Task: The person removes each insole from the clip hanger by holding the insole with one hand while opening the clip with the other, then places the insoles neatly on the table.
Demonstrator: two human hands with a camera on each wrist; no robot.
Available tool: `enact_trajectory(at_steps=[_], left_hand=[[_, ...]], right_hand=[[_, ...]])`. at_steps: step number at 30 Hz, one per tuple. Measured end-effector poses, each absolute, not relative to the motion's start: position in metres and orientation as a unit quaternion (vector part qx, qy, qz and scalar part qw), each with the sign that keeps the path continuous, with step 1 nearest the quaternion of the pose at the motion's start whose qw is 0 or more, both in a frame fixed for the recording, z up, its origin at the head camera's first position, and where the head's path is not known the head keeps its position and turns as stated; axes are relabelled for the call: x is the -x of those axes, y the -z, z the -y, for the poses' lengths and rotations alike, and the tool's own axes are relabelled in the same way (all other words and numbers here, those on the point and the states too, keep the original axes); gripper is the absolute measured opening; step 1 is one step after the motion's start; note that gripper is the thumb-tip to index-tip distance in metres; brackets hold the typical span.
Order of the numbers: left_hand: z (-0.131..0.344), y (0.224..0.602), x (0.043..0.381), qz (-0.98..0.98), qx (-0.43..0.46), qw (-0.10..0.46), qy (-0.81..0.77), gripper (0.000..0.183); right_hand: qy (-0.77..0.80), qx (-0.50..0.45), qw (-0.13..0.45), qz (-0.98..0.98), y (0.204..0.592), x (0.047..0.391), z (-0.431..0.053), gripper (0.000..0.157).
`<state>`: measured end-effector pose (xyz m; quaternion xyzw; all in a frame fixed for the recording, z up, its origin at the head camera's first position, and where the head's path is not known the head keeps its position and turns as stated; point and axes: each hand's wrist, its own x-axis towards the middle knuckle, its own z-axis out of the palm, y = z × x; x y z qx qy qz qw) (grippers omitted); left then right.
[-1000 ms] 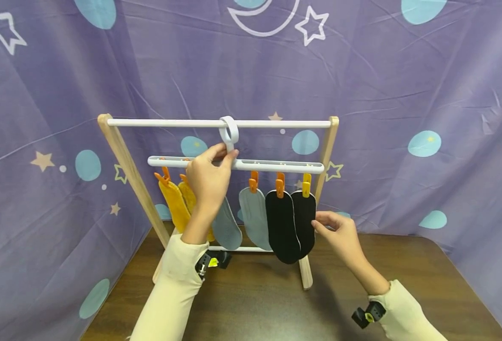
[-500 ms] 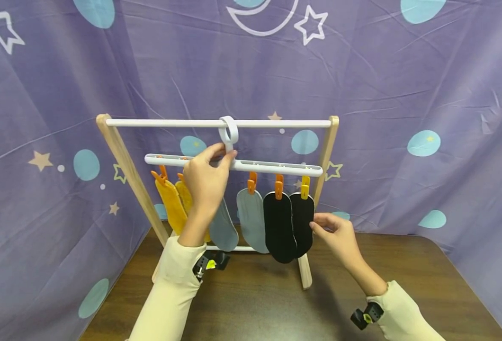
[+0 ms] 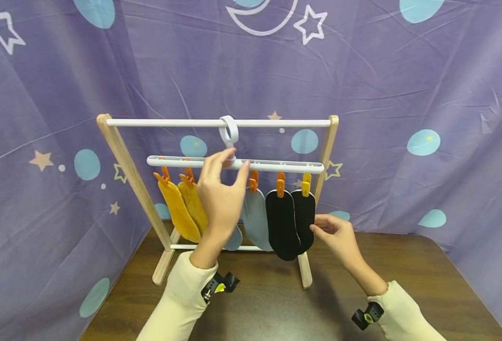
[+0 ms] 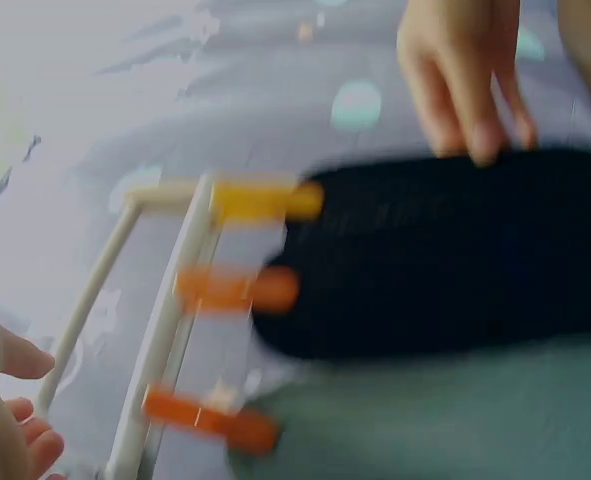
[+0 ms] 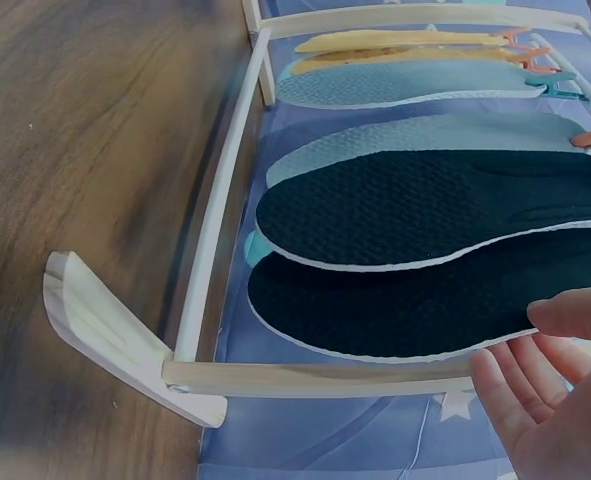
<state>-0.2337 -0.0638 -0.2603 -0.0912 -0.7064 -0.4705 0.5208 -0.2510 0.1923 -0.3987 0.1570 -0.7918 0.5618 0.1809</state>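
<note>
A white hanger (image 3: 285, 166) hangs by its ring (image 3: 229, 130) from the rack's top rail. Clothespins on it hold insoles: yellow ones (image 3: 175, 210) on the left, blue-grey ones (image 3: 255, 220) mid-way, two black ones on the right. My left hand (image 3: 221, 199) is at the hanger's middle, thumb and fingers spread apart; the left wrist view shows its fingers (image 4: 41, 445) with nothing between them. My right hand (image 3: 338, 234) pinches the edge of the rightmost black insole (image 5: 395, 310), thumb on its face and fingers beneath. An orange clothespin (image 3: 280, 184) and a yellow clothespin (image 3: 306, 184) grip the black pair.
The wooden rack (image 3: 131, 182) stands on a brown table (image 3: 259, 303), its feet (image 3: 305, 272) reaching toward me. A purple curtain (image 3: 383, 94) with stars and moons surrounds the table. A teal clothespin (image 5: 565, 85) shows in the right wrist view.
My left hand has let go of the hanger's stem and moved slightly right and down. The hanger, pulled a little left half a second ago, has swung back. My right hand keeps its pinch.
</note>
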Motion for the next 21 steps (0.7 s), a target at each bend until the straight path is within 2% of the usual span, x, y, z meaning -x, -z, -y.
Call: enact_trajectory(at_steps=[4,10,12,15,21], left_hand=[[0.043,0.270,0.224,0.715,0.133,0.441,0.526,0.030],[0.017,0.279,0.215,0.705,0.176,0.250,0.640,0.024],[0.010,0.282,0.215,0.699,0.181,0.203,0.661,0.024],[0.002,0.284,0.215,0.697,0.186,0.172,0.671,0.026],[-0.009,0.284,0.216,0.704,0.181,0.179,0.663,0.032]], right_hand=[[-0.566,-0.160,0.181,0.788,0.401,0.251,-0.194,0.017],[-0.573,-0.166,0.171,0.784,0.403,0.251,-0.194,0.019],[-0.569,-0.165,0.172,0.787,0.403,0.251,-0.194,0.019],[-0.564,-0.164,0.176,0.790,0.402,0.251,-0.194,0.018],[-0.555,-0.162,0.181,0.795,0.402,0.251,-0.195,0.019]])
